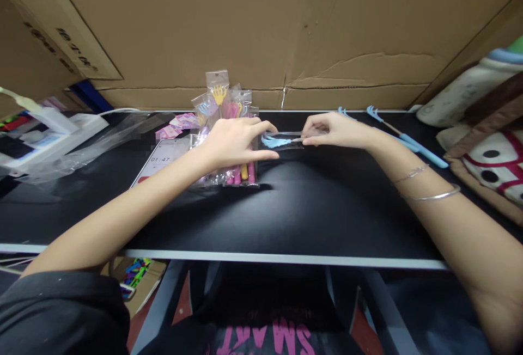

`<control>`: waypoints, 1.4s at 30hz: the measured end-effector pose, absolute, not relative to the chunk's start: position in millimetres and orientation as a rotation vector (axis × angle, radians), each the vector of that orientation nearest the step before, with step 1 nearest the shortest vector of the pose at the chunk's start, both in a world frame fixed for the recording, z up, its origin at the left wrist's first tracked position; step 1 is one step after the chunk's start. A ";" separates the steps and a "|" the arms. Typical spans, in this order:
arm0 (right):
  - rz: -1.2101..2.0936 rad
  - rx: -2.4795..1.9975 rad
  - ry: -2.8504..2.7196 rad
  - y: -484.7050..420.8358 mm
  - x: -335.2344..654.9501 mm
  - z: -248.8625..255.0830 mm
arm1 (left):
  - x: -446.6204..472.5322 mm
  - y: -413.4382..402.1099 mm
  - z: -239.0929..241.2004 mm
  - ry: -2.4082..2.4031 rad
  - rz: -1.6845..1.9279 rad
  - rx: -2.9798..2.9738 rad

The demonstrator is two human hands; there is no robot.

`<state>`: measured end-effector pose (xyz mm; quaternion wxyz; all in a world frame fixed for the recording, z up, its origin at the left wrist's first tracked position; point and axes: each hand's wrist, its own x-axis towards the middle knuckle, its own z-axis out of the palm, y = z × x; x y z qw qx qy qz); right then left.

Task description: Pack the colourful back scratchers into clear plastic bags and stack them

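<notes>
My right hand (333, 129) pinches a light blue back scratcher (275, 141) by its metal shaft, with a clear plastic bag around or beside it. The claw end points left. My left hand (232, 140) is at that claw end, thumb and fingers apart, not closed on it. Beneath and behind my left hand lies a pile of bagged back scratchers (245, 172) with yellow, pink and blue parts. Off to the right, unbagged blue back scratchers (425, 151) lie partly behind my right forearm.
A phone (161, 158) and small pink-and-white cards (180, 124) lie left of the pile. Farther left are a white power strip (53, 142) and clear plastic wrap (106, 142). A white bottle (457, 91) and a patterned bag (498, 159) stand at the right. Cardboard (261, 28) walls the back.
</notes>
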<state>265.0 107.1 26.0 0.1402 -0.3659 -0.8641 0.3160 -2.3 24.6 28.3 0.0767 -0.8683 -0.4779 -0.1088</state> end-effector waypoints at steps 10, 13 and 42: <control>0.685 -0.990 -2.429 99.1 258.3 28.6 | -7.7 33.6 34.5 -1.618 -0.627 -2.807; 0.603 -0.951 -2.388 98.4 256.3 27.2 | -9.9 37.1 34.2 -1.605 -0.673 -2.837; 0.292 -1.097 -2.472 90.8 269.1 19.0 | -9.0 36.4 31.9 -1.585 -0.656 -2.782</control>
